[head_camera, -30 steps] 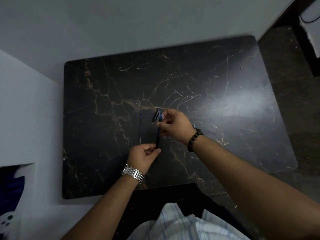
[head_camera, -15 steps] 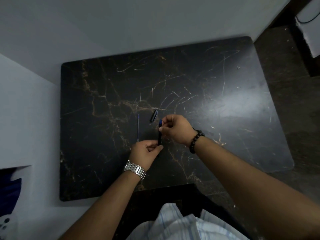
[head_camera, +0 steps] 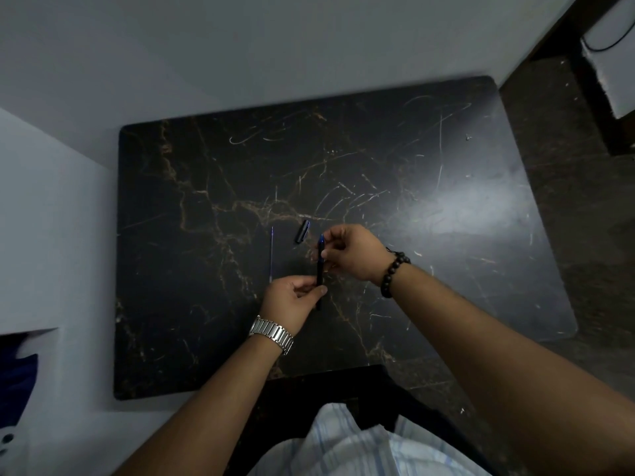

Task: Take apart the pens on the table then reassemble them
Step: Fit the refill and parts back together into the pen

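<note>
A dark pen barrel point(head_camera: 320, 266) with a blue tip stands nearly upright above the black marble table point(head_camera: 429, 276). My left hand point(head_camera: 292, 300), with a metal watch on its wrist, pinches the barrel's lower end. My right hand point(head_camera: 350, 252), with a bead bracelet on its wrist, pinches the upper end near the blue tip. A thin blue refill point(head_camera: 271, 254) lies flat on the table just left of the hands. A dark pen cap point(head_camera: 302, 231) lies beyond it, slightly tilted, close to my right hand's fingers.
The table sits in a corner, with grey walls behind it and at its left. A dark chair edge point(head_camera: 326, 383) is at the near side of the table. A white box point(head_camera: 615, 56) with a cable stands on the floor at the far right.
Both hands have drawn the barrel slightly toward me, away from the cap, which now lies apart from the fingers. The refill and cap stay where they were.
</note>
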{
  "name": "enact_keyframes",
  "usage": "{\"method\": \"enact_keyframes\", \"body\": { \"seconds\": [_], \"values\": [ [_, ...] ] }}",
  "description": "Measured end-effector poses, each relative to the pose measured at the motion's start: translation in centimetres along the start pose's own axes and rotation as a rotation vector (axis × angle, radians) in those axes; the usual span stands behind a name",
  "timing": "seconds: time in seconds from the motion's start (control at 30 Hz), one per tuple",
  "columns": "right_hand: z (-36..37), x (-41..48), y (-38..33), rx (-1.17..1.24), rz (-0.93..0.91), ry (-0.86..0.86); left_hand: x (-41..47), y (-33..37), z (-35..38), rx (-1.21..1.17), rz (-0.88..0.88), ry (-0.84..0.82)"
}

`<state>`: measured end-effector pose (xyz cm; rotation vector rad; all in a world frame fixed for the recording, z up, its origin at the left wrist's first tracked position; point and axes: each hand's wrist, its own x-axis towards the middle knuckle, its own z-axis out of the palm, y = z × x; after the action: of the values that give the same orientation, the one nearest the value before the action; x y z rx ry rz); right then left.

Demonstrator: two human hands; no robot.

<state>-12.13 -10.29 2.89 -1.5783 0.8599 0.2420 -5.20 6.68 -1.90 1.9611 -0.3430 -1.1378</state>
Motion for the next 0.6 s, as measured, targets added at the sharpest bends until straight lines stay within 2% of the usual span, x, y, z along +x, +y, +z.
{"method": "enact_keyframes", "body": {
  "seconds": [0.3, 0.53, 0.6],
  "values": [
    [-0.19, -0.29, 0.07, 0.051, 0.046, 0.003, 0.04, 0.05, 0.29, 0.044, 0.009, 0.021],
    [-0.18, -0.29, 0.19, -0.057, 0.019, 0.051, -0.04, 0.78, 0.64, 0.061, 0.030, 0.031],
    [-0.29, -0.37, 0.32, 0.054, 0.030, 0.037, 0.22, 0.96, 0.63, 0.045, 0.036, 0.039]
  ]
}}
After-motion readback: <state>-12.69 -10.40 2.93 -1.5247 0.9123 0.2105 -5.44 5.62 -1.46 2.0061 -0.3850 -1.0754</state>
